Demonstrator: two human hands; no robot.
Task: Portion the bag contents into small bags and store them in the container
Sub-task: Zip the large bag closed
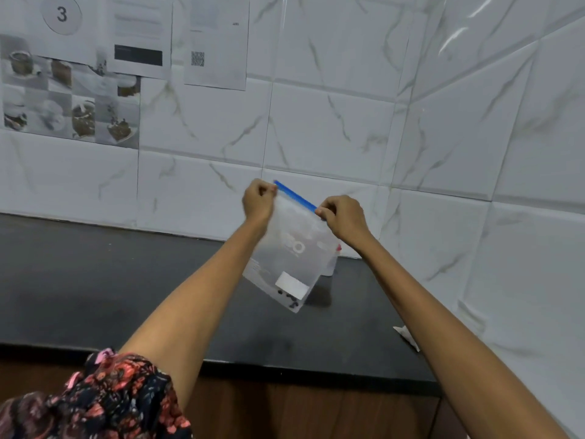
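A small clear zip bag [286, 248] with a blue seal strip hangs tilted above the dark counter [126, 280]. A few dark pieces lie in its bottom corner, near a white label. My left hand [258, 201] pinches the left end of the blue strip. My right hand [343, 217] pinches the right end. Behind the bag, something clear with a red spot [334, 258] stands on the counter, mostly hidden.
White marble-pattern tiles cover the back and right walls. Printed sheets and food photos [72, 99] hang on the wall at the upper left. A small white scrap [406, 337] lies at the counter's right edge. A floral sleeve shows at the lower left.
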